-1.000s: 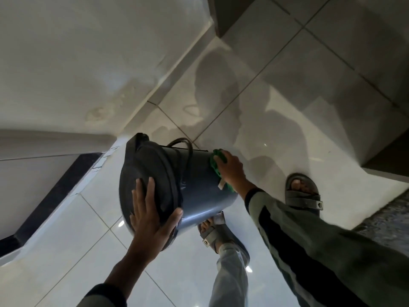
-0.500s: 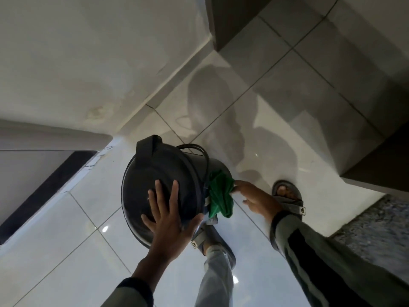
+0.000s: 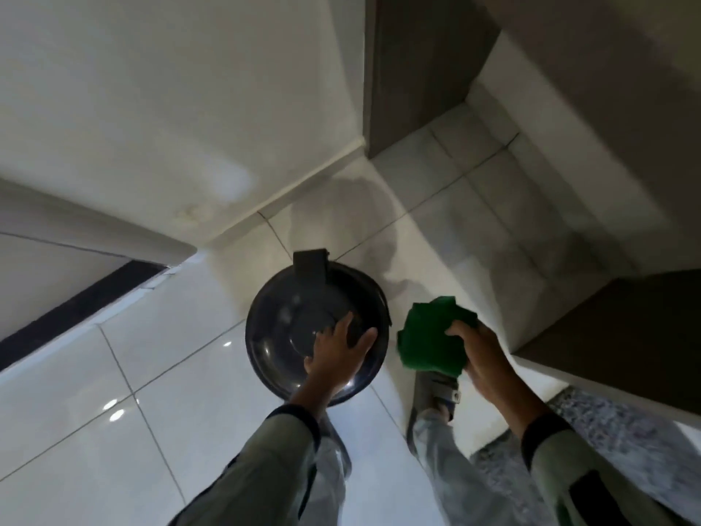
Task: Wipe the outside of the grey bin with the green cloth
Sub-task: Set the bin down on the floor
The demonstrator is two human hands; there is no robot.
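Grey bin (image 3: 288, 336) stands upright on the pale tiled floor (image 3: 170, 373) near the wall corner, seen from above with its lid shut. To wipe well, I judge the lid should be pressed firmly so the bin cannot slide, while the cloth sweeps round the side wall in overlapping passes. Left hand (image 3: 335, 358) lies flat on the lid, fingers spread wide, gripping nothing. Right hand (image 3: 483, 358) is closed around the bunched green cloth (image 3: 432, 339), just beside the bin, apparently not touching it.
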